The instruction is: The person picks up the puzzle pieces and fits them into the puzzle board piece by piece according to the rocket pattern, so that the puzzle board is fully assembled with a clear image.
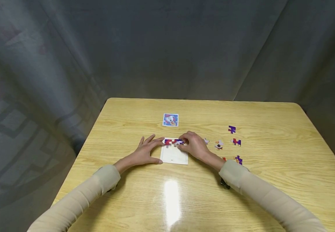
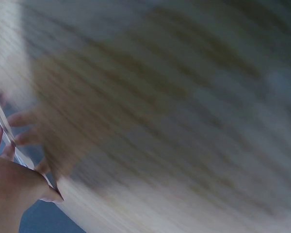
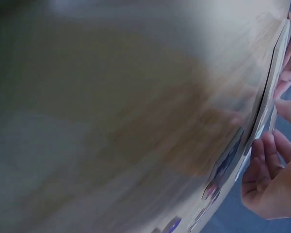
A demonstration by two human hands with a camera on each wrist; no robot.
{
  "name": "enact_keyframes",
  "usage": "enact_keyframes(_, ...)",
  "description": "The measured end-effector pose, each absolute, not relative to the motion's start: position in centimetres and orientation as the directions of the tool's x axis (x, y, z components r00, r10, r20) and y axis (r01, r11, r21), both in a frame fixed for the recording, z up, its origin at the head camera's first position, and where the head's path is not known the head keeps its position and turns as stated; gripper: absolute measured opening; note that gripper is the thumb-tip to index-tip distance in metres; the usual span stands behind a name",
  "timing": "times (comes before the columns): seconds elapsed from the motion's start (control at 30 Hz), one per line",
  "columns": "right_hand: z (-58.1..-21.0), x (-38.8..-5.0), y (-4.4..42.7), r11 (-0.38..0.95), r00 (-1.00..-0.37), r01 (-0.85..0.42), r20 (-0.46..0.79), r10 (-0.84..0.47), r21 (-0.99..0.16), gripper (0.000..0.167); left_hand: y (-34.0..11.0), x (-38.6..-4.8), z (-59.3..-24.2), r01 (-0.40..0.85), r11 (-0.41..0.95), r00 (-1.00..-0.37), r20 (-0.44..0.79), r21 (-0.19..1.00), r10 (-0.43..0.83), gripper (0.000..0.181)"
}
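Note:
A white square puzzle tray [image 1: 175, 156] lies on the table between my hands. My left hand [image 1: 145, 152] rests at its left edge, fingers spread, index fingertip near the top left corner and thumb by the bottom left one. In the tray's top left corner sits a red and purple puzzle piece [image 1: 167, 141]. Along the top edge, my right hand [image 1: 196, 145] pinches a purple, red and white jigsaw piece [image 1: 178, 141] at the top right; its fingers partly cover it. Both wrist views show the hands at the tray's edge from low down.
Behind the tray lies a small picture card [image 1: 170, 120] with a white cartoon figure on blue. Loose pieces are scattered to the right, among them a purple one [image 1: 232, 129], a red one [image 1: 236, 141] and a white one [image 1: 219, 145]. My right forearm passes close to several.

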State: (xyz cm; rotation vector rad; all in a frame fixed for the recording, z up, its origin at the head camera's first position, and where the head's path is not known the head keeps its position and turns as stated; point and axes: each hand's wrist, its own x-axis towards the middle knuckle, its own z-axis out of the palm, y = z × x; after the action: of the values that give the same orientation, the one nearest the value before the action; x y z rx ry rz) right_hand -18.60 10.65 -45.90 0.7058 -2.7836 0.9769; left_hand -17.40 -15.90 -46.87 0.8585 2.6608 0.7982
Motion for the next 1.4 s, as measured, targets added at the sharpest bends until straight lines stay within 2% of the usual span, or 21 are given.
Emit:
enact_keyframes(0.8,-45.9,-18.7,9.4,0.743,-0.885,-0.465,0.225,-0.408,-0.482,0.03,-16.0,-17.4,-47.0,0.464,0.682,-0.803,-0.058,0.565,0.594,0.069)
enact_keyframes(1.4,-45.6,-18.6,9.5,0.75,-0.886,-0.462,0.218,-0.409,-0.473,0.033,-16.0,-17.3,-47.0,0.483,0.673,-0.798,-0.033,0.559,0.601,0.07)
